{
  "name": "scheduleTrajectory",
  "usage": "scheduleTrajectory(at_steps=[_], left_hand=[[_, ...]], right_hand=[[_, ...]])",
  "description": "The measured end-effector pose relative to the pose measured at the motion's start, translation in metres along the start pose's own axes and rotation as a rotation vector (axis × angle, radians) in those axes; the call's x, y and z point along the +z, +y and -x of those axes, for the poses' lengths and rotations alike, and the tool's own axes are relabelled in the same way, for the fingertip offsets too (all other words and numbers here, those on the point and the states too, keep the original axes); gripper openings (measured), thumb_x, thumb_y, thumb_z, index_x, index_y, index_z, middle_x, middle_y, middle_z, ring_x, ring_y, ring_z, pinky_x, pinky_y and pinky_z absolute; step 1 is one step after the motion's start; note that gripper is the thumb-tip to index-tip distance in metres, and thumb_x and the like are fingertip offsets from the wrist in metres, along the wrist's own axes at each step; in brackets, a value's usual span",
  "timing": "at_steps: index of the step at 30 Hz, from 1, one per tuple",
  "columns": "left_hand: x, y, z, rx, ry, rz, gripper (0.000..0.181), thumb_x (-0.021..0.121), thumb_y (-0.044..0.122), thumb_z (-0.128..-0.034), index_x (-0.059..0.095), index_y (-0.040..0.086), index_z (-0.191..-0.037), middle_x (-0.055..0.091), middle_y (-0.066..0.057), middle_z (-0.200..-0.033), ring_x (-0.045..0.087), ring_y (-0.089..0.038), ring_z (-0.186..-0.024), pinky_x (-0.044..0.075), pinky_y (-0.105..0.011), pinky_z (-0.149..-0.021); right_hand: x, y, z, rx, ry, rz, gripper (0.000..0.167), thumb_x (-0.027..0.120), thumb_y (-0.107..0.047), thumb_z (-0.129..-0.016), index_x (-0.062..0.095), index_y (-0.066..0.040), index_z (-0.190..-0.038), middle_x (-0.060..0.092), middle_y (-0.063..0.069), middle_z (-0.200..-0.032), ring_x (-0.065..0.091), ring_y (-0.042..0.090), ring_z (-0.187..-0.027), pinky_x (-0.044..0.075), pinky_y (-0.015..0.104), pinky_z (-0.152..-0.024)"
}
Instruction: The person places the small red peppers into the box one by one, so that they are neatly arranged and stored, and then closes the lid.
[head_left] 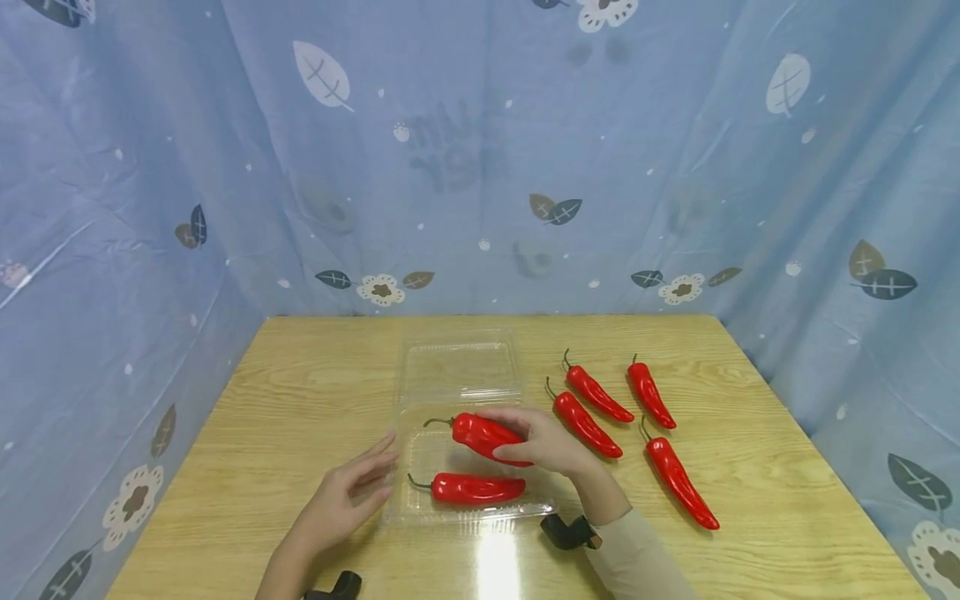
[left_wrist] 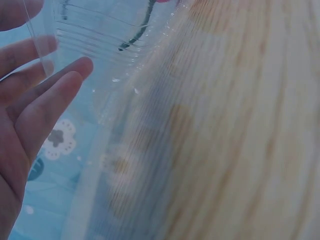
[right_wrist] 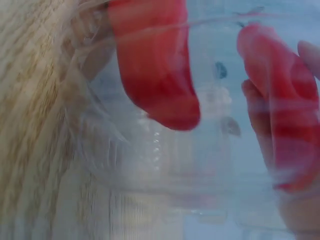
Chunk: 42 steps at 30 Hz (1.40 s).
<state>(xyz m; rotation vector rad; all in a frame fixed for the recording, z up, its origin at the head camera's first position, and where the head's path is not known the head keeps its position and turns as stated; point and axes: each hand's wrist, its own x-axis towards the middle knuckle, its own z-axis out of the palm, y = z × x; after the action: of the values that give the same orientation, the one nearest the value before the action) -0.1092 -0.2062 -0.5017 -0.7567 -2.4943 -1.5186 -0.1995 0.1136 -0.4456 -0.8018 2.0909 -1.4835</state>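
A red pepper (head_left: 480,434) is gripped in the right hand (head_left: 545,442), fingers curled, over the clear container (head_left: 429,452), aslant beyond the second pepper (head_left: 474,490). The left hand (head_left: 347,497), fingers loosely extended, is held at the left rim.

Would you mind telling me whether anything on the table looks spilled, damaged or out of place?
Nothing stands out. The clear plastic clamshell lies open with no visible damage, one red chili pepper lies inside, the right hand grips a second pepper there, and four loose peppers to the right look whole.
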Motion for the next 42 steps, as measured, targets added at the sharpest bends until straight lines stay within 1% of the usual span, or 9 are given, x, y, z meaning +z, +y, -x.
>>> scheduleTrajectory(at_steps=[2,7,16,19,24,28,32,37,42], left_hand=[[0.000,0.001,0.000,-0.007,0.002,0.005,0.041,0.062,0.005,-0.0909,0.054,-0.003,-0.130,0.037,-0.019,-0.149,0.060,-0.034,-0.113,0.056,-0.038,-0.090],[0.000,0.000,0.000,-0.017,-0.001,0.015,0.041,0.062,0.006,-0.0911,0.053,-0.002,-0.131,0.036,-0.017,-0.149,0.060,-0.033,-0.113,0.056,-0.037,-0.089],[-0.001,0.001,0.002,-0.030,0.002,0.019,0.041,0.062,0.006,-0.0910,0.054,-0.002,-0.130,0.036,-0.018,-0.149,0.059,-0.034,-0.114,0.055,-0.038,-0.090],[-0.001,0.001,0.002,-0.026,0.000,0.023,0.040,0.062,0.006,-0.0913,0.054,-0.003,-0.130,0.036,-0.018,-0.150,0.059,-0.035,-0.114,0.055,-0.039,-0.090],[0.000,0.002,0.001,-0.012,-0.008,0.038,0.040,0.061,0.005,-0.0915,0.053,-0.004,-0.130,0.035,-0.018,-0.150,0.059,-0.035,-0.114,0.055,-0.040,-0.090],[0.001,0.004,0.000,-0.010,-0.015,0.052,0.040,0.060,0.004,-0.0915,0.053,-0.005,-0.130,0.034,-0.019,-0.150,0.058,-0.037,-0.115,0.055,-0.041,-0.090],[0.001,0.004,-0.001,-0.019,-0.015,0.053,0.040,0.060,0.004,-0.0918,0.052,-0.005,-0.130,0.033,-0.019,-0.151,0.057,-0.037,-0.115,0.054,-0.042,-0.090],[0.000,0.004,-0.001,-0.029,-0.012,0.052,0.041,0.061,0.004,-0.0916,0.052,-0.004,-0.131,0.034,-0.019,-0.150,0.058,-0.036,-0.115,0.054,-0.042,-0.090],[-0.001,0.005,0.000,-0.027,-0.009,0.055,0.041,0.061,0.006,-0.0914,0.053,-0.004,-0.130,0.035,-0.019,-0.150,0.058,-0.035,-0.115,0.054,-0.042,-0.090]], right_hand=[[0.002,0.001,-0.005,0.014,-0.023,0.020,0.053,0.066,-0.008,-0.086,0.053,-0.018,-0.136,0.057,0.006,-0.131,0.055,0.021,-0.109,0.053,0.027,-0.088],[0.004,0.002,-0.012,0.030,-0.082,0.036,0.052,0.067,-0.008,-0.086,0.052,-0.014,-0.136,0.058,0.009,-0.128,0.056,0.020,-0.102,0.054,0.027,-0.083],[0.012,0.007,-0.024,0.044,-0.166,0.155,0.053,0.069,-0.007,-0.084,0.055,-0.015,-0.134,0.061,0.002,-0.126,0.058,0.012,-0.104,0.051,0.023,-0.090],[0.016,0.008,-0.024,0.063,-0.176,0.182,0.053,0.069,-0.007,-0.083,0.056,-0.015,-0.134,0.061,0.002,-0.127,0.058,0.012,-0.103,0.051,0.024,-0.090],[0.019,0.011,-0.024,0.096,-0.182,0.211,0.053,0.069,-0.008,-0.082,0.056,-0.017,-0.133,0.060,0.001,-0.130,0.056,0.014,-0.109,0.049,0.029,-0.094],[0.020,0.015,-0.025,0.107,-0.194,0.254,0.053,0.070,-0.007,-0.082,0.057,-0.020,-0.132,0.059,-0.002,-0.132,0.054,0.014,-0.114,0.047,0.031,-0.098],[0.020,0.016,-0.026,0.104,-0.205,0.285,0.052,0.070,-0.006,-0.081,0.059,-0.020,-0.130,0.060,-0.001,-0.129,0.054,0.014,-0.112,0.047,0.032,-0.097],[0.021,0.013,-0.027,0.113,-0.209,0.328,0.052,0.071,-0.007,-0.081,0.059,-0.017,-0.131,0.061,-0.001,-0.126,0.054,0.014,-0.109,0.046,0.033,-0.096],[0.024,0.014,-0.029,0.119,-0.209,0.360,0.053,0.071,-0.008,-0.081,0.057,-0.015,-0.132,0.060,0.000,-0.128,0.053,0.016,-0.114,0.044,0.036,-0.100]])
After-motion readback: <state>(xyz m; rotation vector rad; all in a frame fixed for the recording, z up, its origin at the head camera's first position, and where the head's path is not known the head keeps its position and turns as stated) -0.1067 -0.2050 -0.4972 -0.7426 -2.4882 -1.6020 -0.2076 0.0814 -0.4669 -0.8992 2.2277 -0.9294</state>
